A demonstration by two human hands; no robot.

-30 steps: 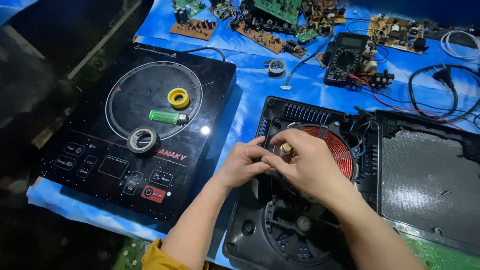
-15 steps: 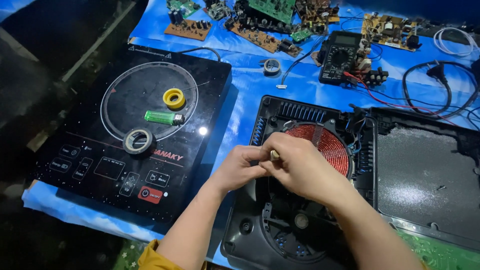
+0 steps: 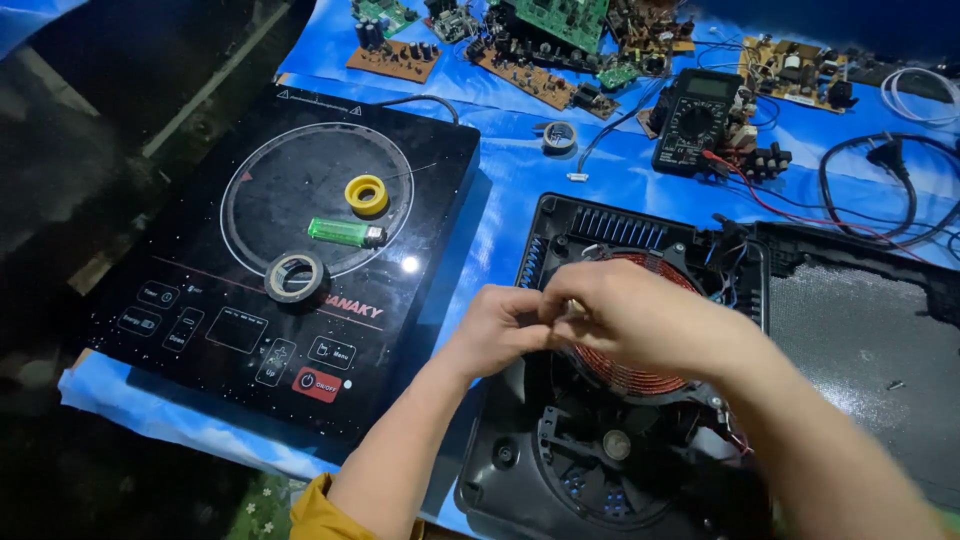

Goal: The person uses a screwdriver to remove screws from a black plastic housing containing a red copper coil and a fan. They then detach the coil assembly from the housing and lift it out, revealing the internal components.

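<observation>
My left hand (image 3: 500,330) and my right hand (image 3: 640,318) meet fingertip to fingertip above the opened black cooker base (image 3: 560,230). Both sets of fingers are pinched on a small part between them, which the fingers mostly hide. Right under the hands lies the round copper coil (image 3: 655,380). Nearer to me in the base sits the black fan (image 3: 612,450). My left arm comes in from the bottom with a yellow sleeve (image 3: 318,512).
The black glass cooker top (image 3: 250,330) lies to the left, carrying a yellow tape roll (image 3: 366,194), a green lighter (image 3: 345,232) and a black tape roll (image 3: 296,276). Behind are a multimeter (image 3: 697,118), circuit boards (image 3: 530,75), a small tape roll (image 3: 558,135) and cables (image 3: 885,170). A grey panel (image 3: 860,330) lies right.
Both hands stay joined over the coil and have shifted slightly. The small brass-coloured part seen between the fingers earlier is now mostly covered.
</observation>
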